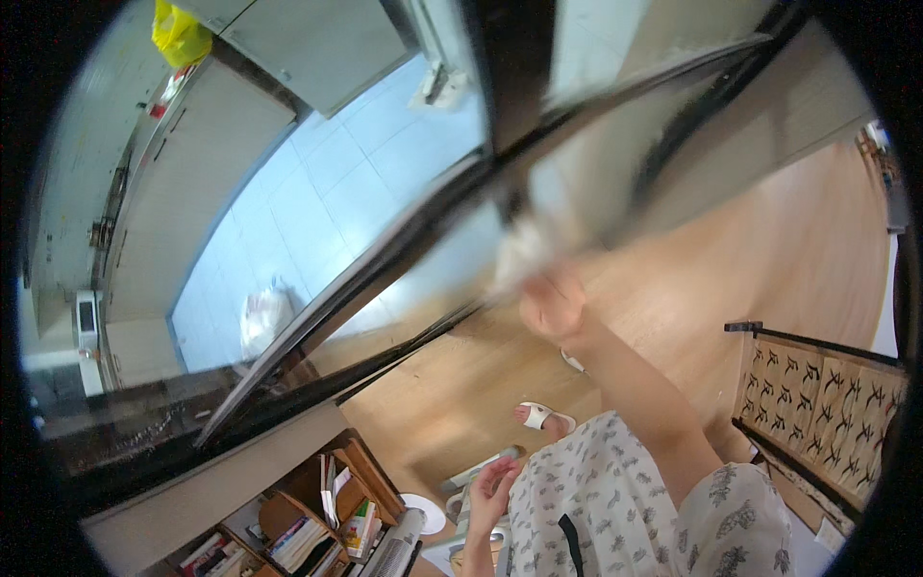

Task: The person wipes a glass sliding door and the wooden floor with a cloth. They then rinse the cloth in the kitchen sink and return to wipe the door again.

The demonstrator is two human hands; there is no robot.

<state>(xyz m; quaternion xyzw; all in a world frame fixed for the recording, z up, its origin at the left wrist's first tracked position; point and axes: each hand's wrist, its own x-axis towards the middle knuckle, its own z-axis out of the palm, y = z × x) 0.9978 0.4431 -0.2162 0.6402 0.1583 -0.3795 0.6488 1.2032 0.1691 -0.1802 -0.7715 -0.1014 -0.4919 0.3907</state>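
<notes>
My right hand (554,303) is stretched out in front of me, shut on a white cloth (525,249). The cloth is blurred and lies against, or very close to, a dark-framed glass door (346,270); I cannot tell if it touches. Low beside my patterned dress (591,498), my left hand (492,485) hangs with its fingers loosely curled and apart, holding nothing. A white slipper (539,416) is on one foot on the wooden floor (433,382).
Beyond the door, a white plastic bag (265,319) rests on pale floor tiles (324,187) beside kitchen cabinets (191,166). A bookshelf (353,490) stands at lower left. On the right is a rack with calligraphy sheets (815,404).
</notes>
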